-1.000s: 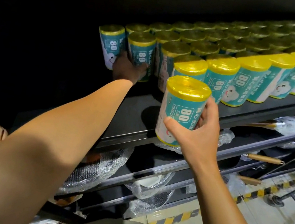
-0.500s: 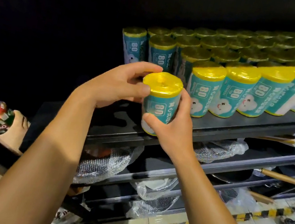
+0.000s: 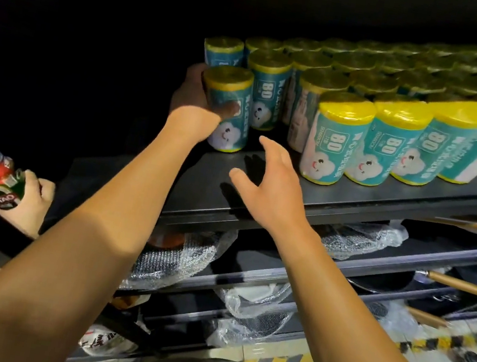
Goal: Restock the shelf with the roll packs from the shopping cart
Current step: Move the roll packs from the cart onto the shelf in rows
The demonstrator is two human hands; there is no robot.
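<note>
The left hand [image 3: 195, 101] grips the teal yellow-capped roll pack [image 3: 227, 109], best seated upright beside its row on the black shelf [image 3: 204, 187]; the right hand [image 3: 271, 183] hovers open.

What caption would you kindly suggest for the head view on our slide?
Left hand grips a teal, yellow-topped cylindrical roll pack on the black metal shelf; right hand open.

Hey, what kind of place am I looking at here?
Most likely a shop aisle: identical roll packs stand in rows on a dark shelf, and bubble-wrapped pans fill the racks below.
</note>
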